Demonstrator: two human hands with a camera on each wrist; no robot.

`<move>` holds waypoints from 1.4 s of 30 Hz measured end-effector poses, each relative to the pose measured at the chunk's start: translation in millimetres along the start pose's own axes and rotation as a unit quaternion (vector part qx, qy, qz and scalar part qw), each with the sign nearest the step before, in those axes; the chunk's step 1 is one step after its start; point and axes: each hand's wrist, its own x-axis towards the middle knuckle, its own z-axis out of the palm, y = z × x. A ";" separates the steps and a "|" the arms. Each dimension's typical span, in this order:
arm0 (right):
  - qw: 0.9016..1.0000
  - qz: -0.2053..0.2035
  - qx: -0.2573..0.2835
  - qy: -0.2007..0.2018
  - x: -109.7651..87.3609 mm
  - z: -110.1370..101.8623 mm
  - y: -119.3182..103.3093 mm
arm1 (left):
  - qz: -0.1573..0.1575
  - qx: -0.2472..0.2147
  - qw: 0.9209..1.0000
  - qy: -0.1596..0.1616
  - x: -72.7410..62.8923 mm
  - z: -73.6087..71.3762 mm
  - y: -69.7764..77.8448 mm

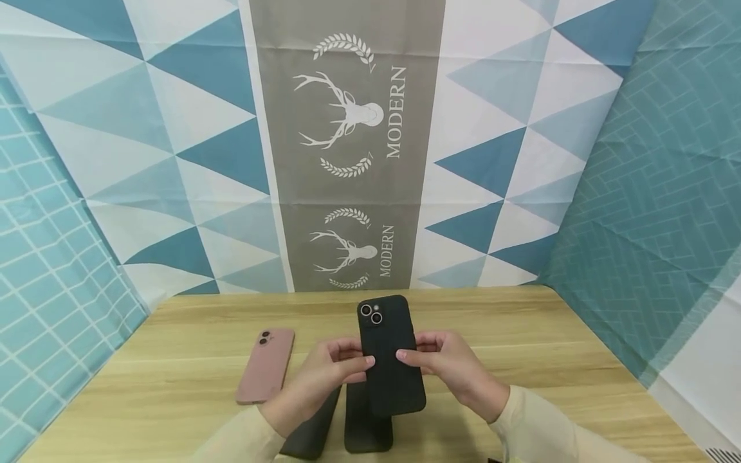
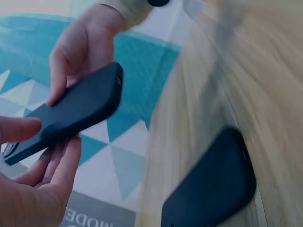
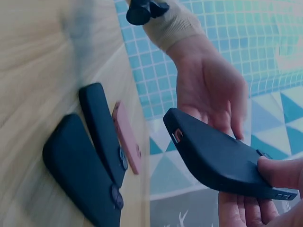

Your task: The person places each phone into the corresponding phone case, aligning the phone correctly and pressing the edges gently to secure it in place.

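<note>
Both hands hold a phone in a black case (image 1: 396, 389) above the table, its back with two camera lenses turned up. The left hand (image 1: 327, 370) pinches its left edge, thumb on the back and fingers beneath. At the opposite edge the right hand (image 1: 454, 368) grips it the same way. A reddish patch shows through the cutout at the end of the held phone (image 3: 218, 156) in the right wrist view. Below it on the table lies a second black phone (image 1: 367, 438), partly covered by the held one. Another dark phone (image 1: 309, 437) lies under the left forearm.
A pink phone (image 1: 267, 368) lies on the wooden table (image 1: 509, 321) to the left, camera end away. Behind the table hangs a patterned cloth (image 1: 347, 193) with deer heads and triangles. Tile-patterned cloth (image 1: 46, 257) stands along the left side.
</note>
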 end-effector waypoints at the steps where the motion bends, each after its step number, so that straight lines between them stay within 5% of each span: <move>1: 1.000 0.004 -0.002 0.008 2.3 -1.9 0.5 | 0.004 0.005 1.000 0.000 0.9 -1.8 -1.8; 10: 0.991 0.074 -0.061 0.098 33.0 -36.5 30.2 | 0.030 0.022 0.999 0.026 -1.6 -24.4 -11.2; 20: 0.974 0.139 -0.111 0.142 47.6 -73.4 57.8 | 0.042 0.023 0.999 0.021 -7.8 -30.8 -7.1; 32: 0.968 0.167 -0.163 0.095 59.3 -87.7 69.4 | 0.039 0.019 0.998 0.043 -10.3 -32.2 -7.4; 42: 0.967 0.204 -0.135 0.073 57.9 -93.3 72.1 | 0.039 0.023 0.996 0.074 -16.0 -41.7 -10.7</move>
